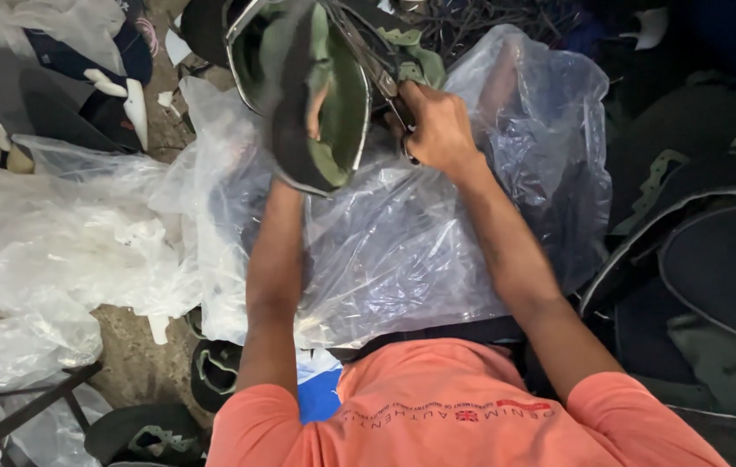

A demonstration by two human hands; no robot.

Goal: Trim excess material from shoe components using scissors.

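Green-lined black bag piece [307, 95] hides the left hand, grip untellable; beside it, right hand [437, 130] clenches pliers [377, 65] above the clear plastic bag [403, 251].

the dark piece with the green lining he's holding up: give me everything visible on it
The dark piece is a curved, shell-like panel: black outside, olive-green fabric lining, pale piping along the rim. It looks like soft fabric or leather. It is held tilted above the clear plastic sheet. The left hand is inside it, mostly hidden; the right hand works its edge with metal pliers.

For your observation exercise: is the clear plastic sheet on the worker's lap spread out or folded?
Spread out. The plastic sheet drapes loosely and crumpled across the lap, beneath both forearms, not folded.
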